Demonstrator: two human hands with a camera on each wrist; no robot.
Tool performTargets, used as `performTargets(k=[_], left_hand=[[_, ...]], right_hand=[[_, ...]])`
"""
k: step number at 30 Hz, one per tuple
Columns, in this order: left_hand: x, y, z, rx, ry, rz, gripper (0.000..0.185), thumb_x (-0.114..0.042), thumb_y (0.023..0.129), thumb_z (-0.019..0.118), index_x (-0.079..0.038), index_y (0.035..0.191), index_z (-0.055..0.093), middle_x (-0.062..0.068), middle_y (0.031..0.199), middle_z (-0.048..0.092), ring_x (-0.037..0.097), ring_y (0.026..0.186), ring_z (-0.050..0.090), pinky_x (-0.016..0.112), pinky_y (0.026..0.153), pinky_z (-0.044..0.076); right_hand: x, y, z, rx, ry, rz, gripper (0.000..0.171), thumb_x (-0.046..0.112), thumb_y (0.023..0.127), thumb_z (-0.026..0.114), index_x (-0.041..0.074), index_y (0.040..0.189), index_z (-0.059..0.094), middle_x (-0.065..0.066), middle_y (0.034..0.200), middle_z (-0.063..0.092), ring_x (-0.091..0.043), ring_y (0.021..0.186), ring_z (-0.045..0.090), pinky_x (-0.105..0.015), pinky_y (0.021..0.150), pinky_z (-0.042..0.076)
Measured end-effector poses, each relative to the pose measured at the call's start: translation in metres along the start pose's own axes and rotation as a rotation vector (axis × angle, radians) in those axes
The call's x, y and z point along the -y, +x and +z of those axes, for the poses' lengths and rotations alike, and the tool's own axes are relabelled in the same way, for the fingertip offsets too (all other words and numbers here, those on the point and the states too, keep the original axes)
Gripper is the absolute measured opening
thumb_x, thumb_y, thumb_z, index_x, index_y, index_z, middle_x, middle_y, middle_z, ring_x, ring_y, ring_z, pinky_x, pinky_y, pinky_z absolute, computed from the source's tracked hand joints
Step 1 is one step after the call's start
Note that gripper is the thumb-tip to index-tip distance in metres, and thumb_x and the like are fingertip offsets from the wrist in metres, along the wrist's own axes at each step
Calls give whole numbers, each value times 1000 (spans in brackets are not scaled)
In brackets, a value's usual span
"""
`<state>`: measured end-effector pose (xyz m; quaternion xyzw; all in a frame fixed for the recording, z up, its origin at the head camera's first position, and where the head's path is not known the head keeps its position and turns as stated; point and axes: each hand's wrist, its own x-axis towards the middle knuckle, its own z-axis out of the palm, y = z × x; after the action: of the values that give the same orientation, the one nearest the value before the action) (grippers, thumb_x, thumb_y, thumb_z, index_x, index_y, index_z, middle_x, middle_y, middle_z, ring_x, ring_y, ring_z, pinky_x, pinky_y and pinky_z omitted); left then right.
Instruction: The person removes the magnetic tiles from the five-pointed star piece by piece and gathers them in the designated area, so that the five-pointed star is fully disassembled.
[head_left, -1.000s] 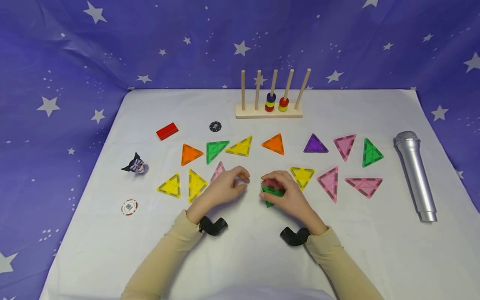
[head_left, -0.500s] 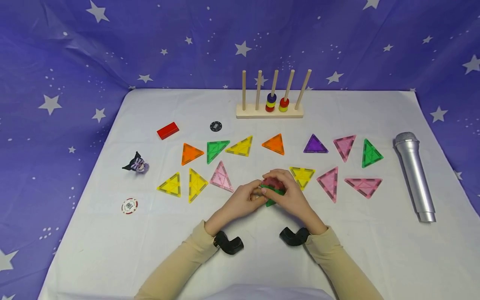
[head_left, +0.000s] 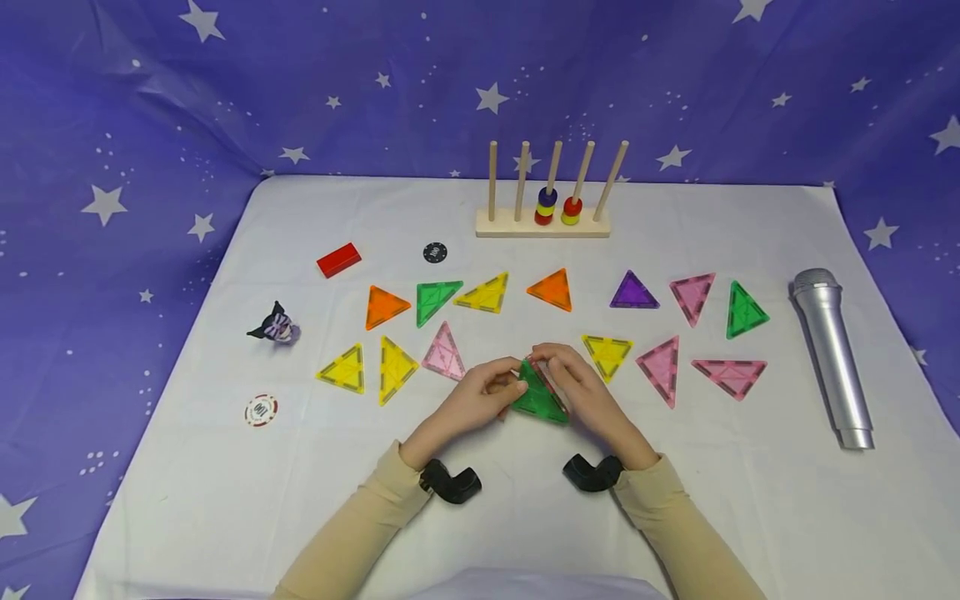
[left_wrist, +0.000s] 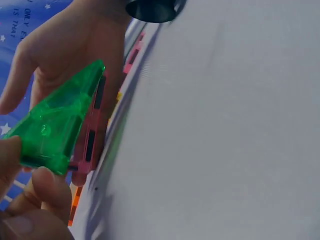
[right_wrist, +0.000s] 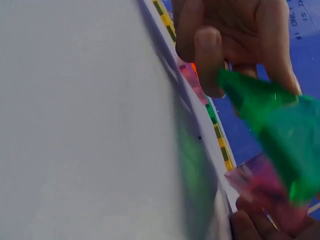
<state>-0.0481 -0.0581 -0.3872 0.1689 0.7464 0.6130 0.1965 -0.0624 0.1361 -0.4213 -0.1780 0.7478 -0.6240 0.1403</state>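
Note:
My left hand (head_left: 480, 396) pinches a translucent green triangular magnetic tile (head_left: 540, 396) between thumb and fingers. The tile is tilted up above the table. Behind it, a pink triangular magnetic tile (left_wrist: 90, 135) stands close against the green one, largely hidden in the head view. Along that pink tile lie the extended fingers of my right hand (head_left: 588, 396), with the thumb held away from both tiles. The right wrist view shows the green tile (right_wrist: 280, 130) in front of the pink tile (right_wrist: 270, 192), blurred.
Several triangular tiles lie around, including a pink one (head_left: 445, 354) at left and a yellow one (head_left: 607, 356) at right. Behind stands a wooden peg rack (head_left: 543, 223). A silver microphone (head_left: 832, 358) lies right; a red block (head_left: 339, 260), figurine (head_left: 277, 325) and chips (head_left: 261, 410) lie left.
My left hand has come in from the left and taken hold of the green tile. The green tile has turned upward in front of the pink one. My right thumb has come off it.

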Motion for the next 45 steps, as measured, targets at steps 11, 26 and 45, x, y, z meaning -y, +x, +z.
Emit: performTargets(k=[11, 26, 45], left_hand=[[1, -3, -13, -36, -85, -1, 15, 1, 91, 49, 6, 103, 55, 23, 62, 46, 22, 43, 39, 24, 44, 34], [-2, -10, -19, -58, 45, -11, 24, 2, 89, 50, 7, 111, 57, 6, 67, 46, 11, 61, 39, 23, 61, 33], [39, -9, -19, -9, 47, 87, 29, -6, 83, 65, -6, 111, 56, 2, 68, 48, 10, 47, 34, 21, 47, 31]], right_hand=[[-2, 4, -4, 142, 189, 2, 33, 15, 101, 27, -7, 118, 44, -21, 120, 48, -23, 109, 49, -44, 95, 35], [-4, 2, -5, 168, 127, 53, 34, 6, 94, 47, -4, 126, 38, -17, 98, 54, -20, 87, 51, -25, 78, 42], [1, -5, -3, 83, 112, 38, 14, 0, 94, 44, -4, 102, 54, -22, 96, 51, -29, 50, 56, -33, 51, 48]])
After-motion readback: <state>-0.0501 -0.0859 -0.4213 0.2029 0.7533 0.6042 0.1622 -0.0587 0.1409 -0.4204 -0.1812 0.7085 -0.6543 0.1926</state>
